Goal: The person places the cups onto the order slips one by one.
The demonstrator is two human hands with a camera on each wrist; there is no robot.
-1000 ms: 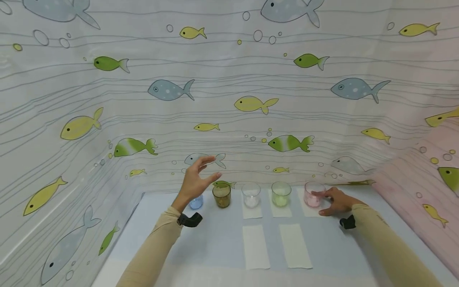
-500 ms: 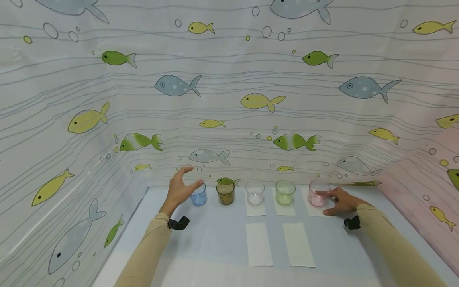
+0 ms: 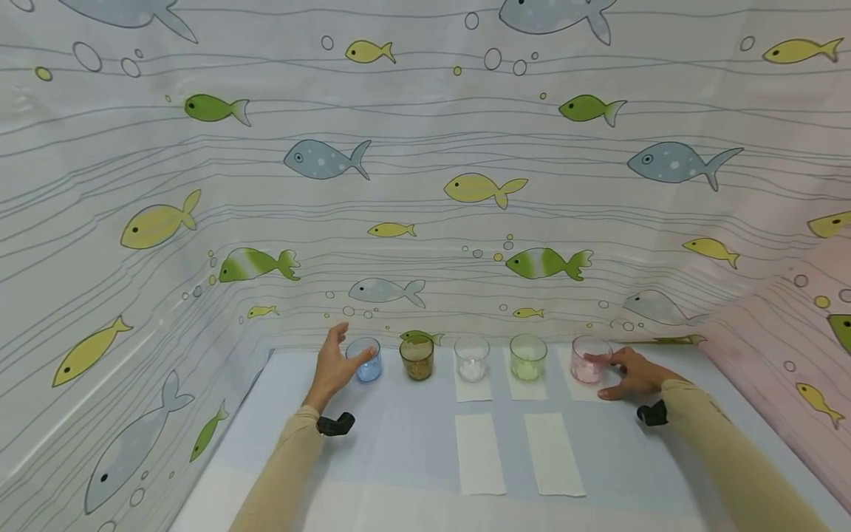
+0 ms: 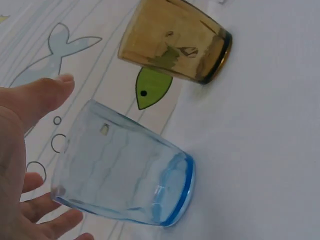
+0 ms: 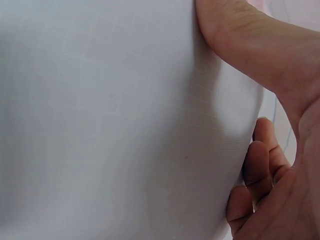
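Observation:
My left hand [image 3: 332,373] is at the blue glass [image 3: 370,368], thumb and fingers spread around its near side. In the left wrist view the thumb is apart from that upright glass, and the fingers lie by its rim; whether they touch it I cannot tell. Right of it stands a brown glass [image 4: 172,42]. My right hand [image 3: 637,373] is beside the pink glass [image 3: 585,368], index finger overlapping it in the head view; contact is unclear. In the right wrist view its thumb [image 5: 235,30] and loosely bent fingers [image 5: 257,165] are at the white surface, and no glass shows.
Between the brown and pink glasses stand a clear glass [image 3: 472,367] and a pale green glass [image 3: 528,367], each on a white strip. Two more white strips, left [image 3: 480,454] and right [image 3: 555,454], lie nearer on the table [image 3: 399,458]. Fish-printed sheeting [image 3: 425,162] encloses the back and sides.
My left hand has come down from above the row and moved left to the blue glass. The right hand stays by the pink glass. The head view has shifted slightly.

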